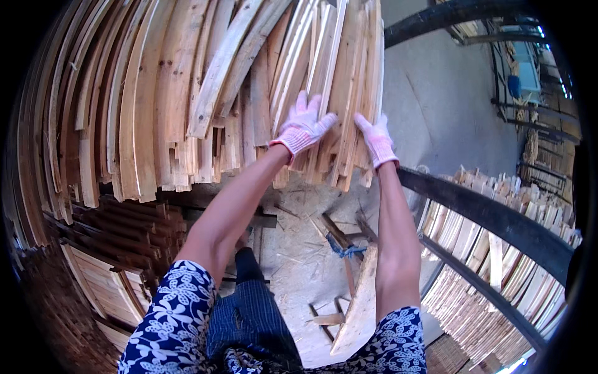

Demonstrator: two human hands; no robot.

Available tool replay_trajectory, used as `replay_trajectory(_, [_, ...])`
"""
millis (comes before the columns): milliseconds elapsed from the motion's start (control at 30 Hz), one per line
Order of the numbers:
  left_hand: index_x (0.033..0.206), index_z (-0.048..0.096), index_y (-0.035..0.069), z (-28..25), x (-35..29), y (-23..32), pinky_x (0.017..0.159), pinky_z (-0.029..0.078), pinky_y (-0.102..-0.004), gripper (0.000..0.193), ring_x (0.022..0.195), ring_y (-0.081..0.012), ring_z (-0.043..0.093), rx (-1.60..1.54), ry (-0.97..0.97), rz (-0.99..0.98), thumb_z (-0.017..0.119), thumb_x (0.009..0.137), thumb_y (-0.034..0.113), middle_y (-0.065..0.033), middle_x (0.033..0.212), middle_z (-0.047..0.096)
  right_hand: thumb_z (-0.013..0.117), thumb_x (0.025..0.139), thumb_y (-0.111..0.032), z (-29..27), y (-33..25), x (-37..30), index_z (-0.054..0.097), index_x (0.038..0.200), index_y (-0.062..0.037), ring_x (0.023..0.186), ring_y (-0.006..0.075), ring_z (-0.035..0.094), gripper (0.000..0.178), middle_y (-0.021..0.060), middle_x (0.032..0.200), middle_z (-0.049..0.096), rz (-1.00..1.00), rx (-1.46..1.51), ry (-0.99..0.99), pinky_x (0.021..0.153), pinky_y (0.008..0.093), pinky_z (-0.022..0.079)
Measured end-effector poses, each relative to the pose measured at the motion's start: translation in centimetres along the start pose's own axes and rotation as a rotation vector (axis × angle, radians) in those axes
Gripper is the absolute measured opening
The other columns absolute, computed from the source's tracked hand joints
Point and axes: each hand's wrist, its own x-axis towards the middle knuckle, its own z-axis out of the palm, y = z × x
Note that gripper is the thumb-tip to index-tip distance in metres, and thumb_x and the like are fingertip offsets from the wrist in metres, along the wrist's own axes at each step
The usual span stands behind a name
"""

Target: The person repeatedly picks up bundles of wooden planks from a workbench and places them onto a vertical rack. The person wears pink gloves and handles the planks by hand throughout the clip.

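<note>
Overhanging a littered floor (289, 274), planks (177, 75) meet the left hand (302, 128), fingers (302, 103) wide, and right hand (377, 138), fingers unclear.

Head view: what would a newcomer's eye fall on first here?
The large stack of wooden boards dominates the upper left and centre. Against it stand out the pink-and-white gloves: the left hand spreads over boards near the stack's right end, the right hand is at its right edge. Lower right, a black metal bar slants in front of another wood stack.
</note>
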Motion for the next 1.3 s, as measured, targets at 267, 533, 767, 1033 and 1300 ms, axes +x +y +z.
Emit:
replay_trajectory(267, [0.165, 0.005, 0.006, 0.4, 1.3, -0.7, 0.126, 0.023, -0.0416, 0.123, 0.155, -0.0333, 0.023, -0.526, -0.105, -0.255, 0.082, 0.083, 0.055, -0.0226, 0.168, 0.019, 0.075, 0.092, -0.051, 2.3, 2.1, -2.6, 0.02, 0.161, 0.0024, 0.138, 0.0283, 0.049, 0.103, 0.0202, 0.151, 0.049, -0.102, 0.448, -0.05, 0.113, 0.0369, 0.04])
replay_trajectory(533, [0.163, 0.016, 0.003, 0.1, 1.2, -1.1, 0.105, 0.048, -0.0397, 0.116, 0.126, -0.0303, 0.06, -0.372, 0.025, -0.392, 0.079, 0.083, 0.057, -0.0196, 0.138, 0.062, 0.052, 0.103, -0.061, 3.4, 3.9, -1.6, 0.027, 0.161, 0.0002, 0.147, 0.0196, 0.038, 0.088, 0.0133, 0.162, 0.04, 0.05, 0.482, -0.149, 0.124, 0.0327, 0.024])
replay_trajectory(767, [0.157, 0.041, 0.011, -3.2, -12.4, -1.2, 0.109, 0.048, -0.0475, 0.079, 0.14, -0.0249, 0.048, -1.043, -0.337, -0.607, 0.057, 0.098, 0.061, -0.0095, 0.155, 0.048, 0.033, 0.11, -0.055, 3.5, 4.2, -14.6, 0.029, 0.16, 0.0011, 0.145, 0.0206, 0.042, 0.075, 0.0141, 0.16, 0.042, 0.1, 0.748, -0.324, 0.122, 0.0351, 0.033])
replay_trajectory(1033, [0.149, 0.048, 0.001, -2.7, -14.0, -10.8, 0.111, 0.044, -0.0294, 0.059, 0.13, -0.0167, 0.056, -1.219, -0.508, -0.59, 0.066, 0.103, 0.032, -0.008, 0.139, 0.061, 0.062, 0.098, -0.052, 8.6, 10.4, -17.9, 0.05, 0.147, -0.0039, 0.125, 0.0258, 0.062, 0.07, 0.0107, 0.139, 0.061, 0.34, 1.151, -0.236, 0.111, 0.0432, 0.048])
replay_trajectory(1300, [0.157, 0.031, 0.003, -7.0, -24.2, -6.9, 0.112, 0.042, -0.0388, 0.105, 0.13, -0.0231, 0.053, -0.731, -0.605, -0.456, 0.084, 0.081, 0.052, -0.0159, 0.144, 0.055, 0.069, 0.095, -0.044, 9.4, 12.1, -26.9, 0.048, 0.148, -0.0016, 0.124, 0.0279, 0.062, 0.071, 0.0121, 0.137, 0.062, 0.253, 1.003, -0.261, 0.111, 0.0444, 0.047])
